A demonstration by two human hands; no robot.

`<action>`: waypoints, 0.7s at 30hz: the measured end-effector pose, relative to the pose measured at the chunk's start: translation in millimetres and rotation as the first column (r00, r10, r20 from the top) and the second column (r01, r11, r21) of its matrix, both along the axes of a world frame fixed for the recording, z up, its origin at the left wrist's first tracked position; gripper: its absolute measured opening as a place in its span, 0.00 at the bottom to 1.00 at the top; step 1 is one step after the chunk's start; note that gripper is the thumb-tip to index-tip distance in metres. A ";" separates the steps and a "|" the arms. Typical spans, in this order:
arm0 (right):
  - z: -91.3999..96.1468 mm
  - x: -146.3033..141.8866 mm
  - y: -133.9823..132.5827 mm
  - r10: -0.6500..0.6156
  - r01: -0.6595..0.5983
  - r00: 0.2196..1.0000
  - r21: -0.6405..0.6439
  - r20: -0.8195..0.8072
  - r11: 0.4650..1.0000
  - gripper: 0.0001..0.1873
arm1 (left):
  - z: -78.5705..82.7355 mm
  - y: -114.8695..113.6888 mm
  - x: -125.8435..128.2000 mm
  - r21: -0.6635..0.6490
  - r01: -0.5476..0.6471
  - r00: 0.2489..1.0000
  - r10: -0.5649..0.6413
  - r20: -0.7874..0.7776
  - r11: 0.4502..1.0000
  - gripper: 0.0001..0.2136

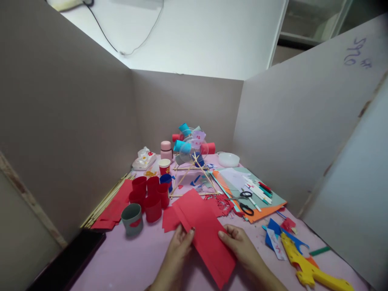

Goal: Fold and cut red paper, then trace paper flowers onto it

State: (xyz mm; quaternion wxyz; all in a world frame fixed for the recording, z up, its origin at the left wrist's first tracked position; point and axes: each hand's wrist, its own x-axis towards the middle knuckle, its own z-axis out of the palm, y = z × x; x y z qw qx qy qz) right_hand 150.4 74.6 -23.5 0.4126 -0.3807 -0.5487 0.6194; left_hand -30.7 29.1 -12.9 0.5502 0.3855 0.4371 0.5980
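A long strip of folded red paper [203, 230] lies slanted on the pink table [130, 258]. My left hand [176, 252] pinches its left edge with thumb and fingers closed on it. At the strip's right edge, my right hand [244, 248] grips the paper with fingers curled over it. More red paper pieces [169, 220] lie under the strip. Red cups [151, 194] and a grey cup [132, 219] stand just left of my left hand.
A stick-and-cup wheel model [192, 151] stands at the back. Black scissors [246, 202], markers [257, 192] and coloured sheets [266, 208] lie to the right. A yellow glue gun [306, 264] is at the front right. Grey cardboard walls [60, 121] enclose the table.
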 end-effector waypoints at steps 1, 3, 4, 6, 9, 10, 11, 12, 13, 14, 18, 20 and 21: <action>-1.5 -1.5 -2.0 0.007 -0.008 0.999 -0.025 -0.034 1.000 0.23 | 0.9 0.3 8.7 -0.009 0.018 0.998 -0.018 0.067 1.000 0.24; -4.4 -2.5 -4.2 0.025 -0.030 0.996 -0.054 -0.083 0.998 0.22 | 0.7 1.0 17.8 -0.019 0.022 0.989 -0.019 0.150 1.000 0.20; -5.8 -2.3 -4.4 0.036 -0.041 0.995 -0.052 -0.088 0.998 0.22 | -1.1 2.0 18.4 -0.018 0.015 0.988 -0.012 0.155 1.000 0.19; -8.8 -1.4 -3.1 0.056 -0.059 0.996 -0.038 -0.071 0.998 0.22 | -8.2 5.4 14.4 -0.028 0.003 0.983 0.002 0.185 1.000 0.18; -12.1 -1.3 -0.6 0.090 -0.092 0.995 -0.057 -0.046 0.994 0.22 | -22.2 10.9 4.6 -0.055 -0.012 0.976 0.024 0.219 0.998 0.18; -12.8 -1.7 -0.3 0.091 -0.094 0.995 -0.069 -0.044 0.993 0.22 | -25.8 11.9 2.2 -0.063 -0.018 0.973 0.031 0.228 0.998 0.19; -13.1 -2.2 -0.2 0.086 -0.090 0.995 -0.078 -0.045 0.993 0.22 | -28.1 12.3 0.6 -0.069 -0.022 0.971 0.037 0.236 0.997 0.19; -13.2 -2.8 -0.4 0.077 -0.081 0.996 -0.085 -0.050 0.993 0.21 | -29.0 12.2 -0.2 -0.075 -0.022 0.969 0.040 0.243 0.997 0.18; -13.1 -3.5 -0.7 0.065 -0.070 0.996 -0.090 -0.054 0.994 0.21 | -28.5 11.5 -0.5 -0.080 -0.019 0.968 0.038 0.249 0.997 0.18; -12.7 -4.1 -1.0 0.055 -0.061 0.997 -0.093 -0.056 0.994 0.21 | -26.8 10.5 -0.3 -0.085 -0.013 0.966 0.034 0.255 0.996 0.18; -7.3 -6.0 -1.8 0.028 -0.034 0.998 -0.092 -0.064 0.995 0.21 | -14.6 5.4 0.7 -0.099 0.000 0.963 0.027 0.267 0.995 0.18; -2.8 -6.1 -1.9 -0.025 0.015 0.993 -0.085 -0.115 0.996 0.20 | -10.6 4.5 -0.1 -0.114 -0.011 0.963 0.042 0.265 0.993 0.18; -0.8 -5.7 -1.8 -0.066 0.053 0.986 -0.085 -0.156 0.995 0.19 | -9.7 4.7 -0.8 -0.125 -0.021 0.963 0.053 0.263 0.992 0.18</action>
